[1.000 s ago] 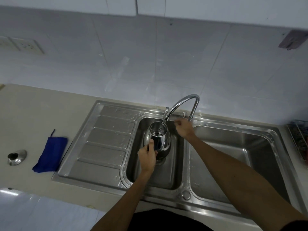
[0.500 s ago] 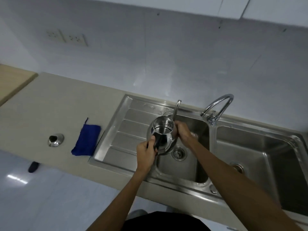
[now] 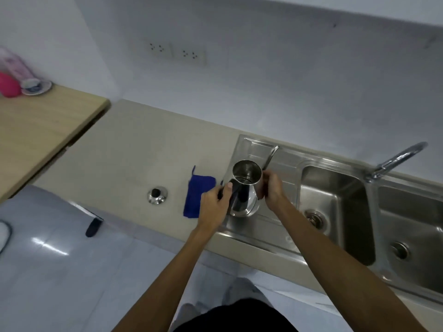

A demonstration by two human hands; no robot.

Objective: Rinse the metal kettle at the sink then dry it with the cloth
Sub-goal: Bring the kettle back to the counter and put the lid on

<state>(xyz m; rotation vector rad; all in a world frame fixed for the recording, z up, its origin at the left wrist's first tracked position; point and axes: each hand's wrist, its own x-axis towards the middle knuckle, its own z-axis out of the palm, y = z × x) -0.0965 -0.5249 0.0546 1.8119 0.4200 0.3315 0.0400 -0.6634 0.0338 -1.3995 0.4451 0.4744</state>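
The shiny metal kettle (image 3: 244, 188), lid off and mouth up, is held over the sink's draining board (image 3: 278, 161). My left hand (image 3: 213, 207) grips its dark handle on the left side. My right hand (image 3: 272, 188) holds the kettle's right side by the spout, fingers curled round it. A folded blue cloth (image 3: 197, 195) lies on the beige counter just left of the kettle, partly behind my left hand. The kettle's round metal lid (image 3: 157, 194) sits further left on the counter.
The double steel sink (image 3: 335, 200) lies to the right, with its curved tap (image 3: 398, 161) behind the basins. A wooden table (image 3: 40, 130) at the far left carries a pink object (image 3: 9, 85) and a dish. A dark slipper (image 3: 93, 226) lies on the tiled floor.
Both hands carried the kettle left, out of the basin and away from the tap, to over the draining board near the cloth. My right hand left the tap and took the kettle's side.
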